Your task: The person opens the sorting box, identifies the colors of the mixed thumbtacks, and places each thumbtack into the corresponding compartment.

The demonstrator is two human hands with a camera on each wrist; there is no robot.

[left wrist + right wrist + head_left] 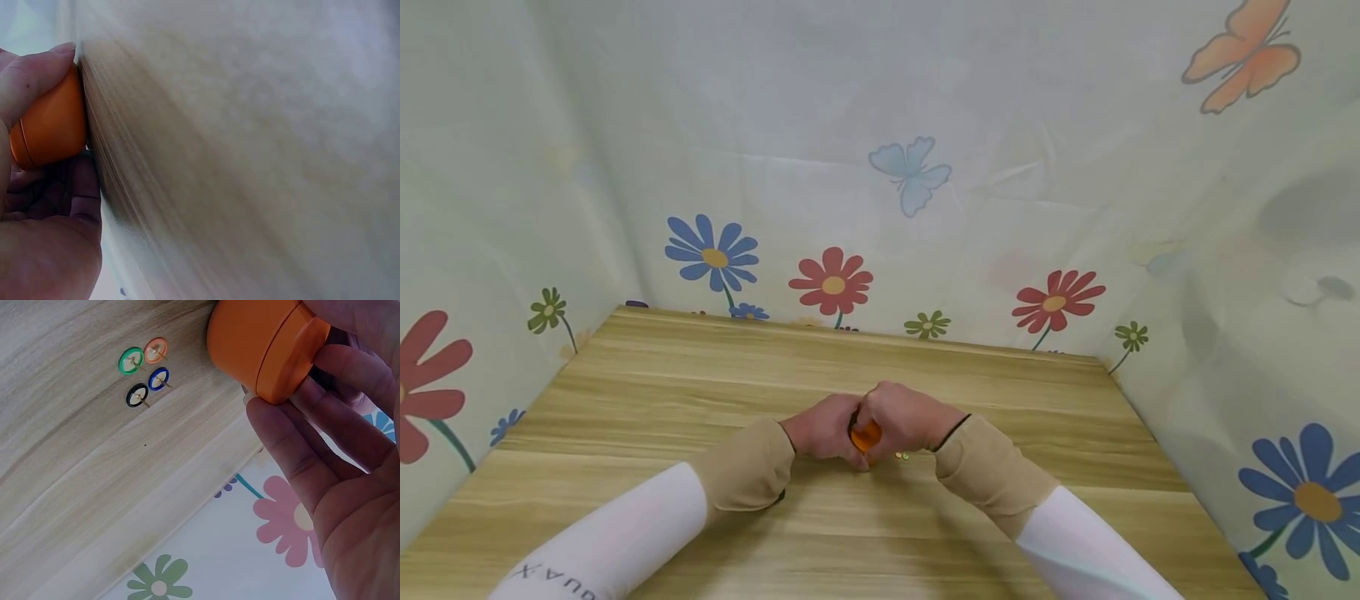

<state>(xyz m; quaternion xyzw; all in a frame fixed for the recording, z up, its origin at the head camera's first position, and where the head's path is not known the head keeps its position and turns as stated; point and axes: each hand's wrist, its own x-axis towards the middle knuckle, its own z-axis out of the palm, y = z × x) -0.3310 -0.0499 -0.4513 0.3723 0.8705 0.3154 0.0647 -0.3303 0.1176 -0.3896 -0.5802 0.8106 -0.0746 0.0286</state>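
Note:
A small orange round container (867, 435), with a seam near one end, stands between both hands over the middle of the table. My left hand (829, 427) grips its body, thumb on one side and fingers on the other, in the left wrist view. The right hand (910, 417) holds the narrower end past the seam, which looks like a lid, with bent fingertips around it. Beside the container lie several thumbtacks, points up: a green thumbtack (130, 361), an orange thumbtack (155, 350), a blue thumbtack (159, 378) and a black thumbtack (137, 395). The container's inside is hidden.
The wood-grain table (700, 358) reaches back to a white cloth (775, 192) printed with flowers and butterflies, which also hangs at both sides. The thumbtacks lie close by the right hand.

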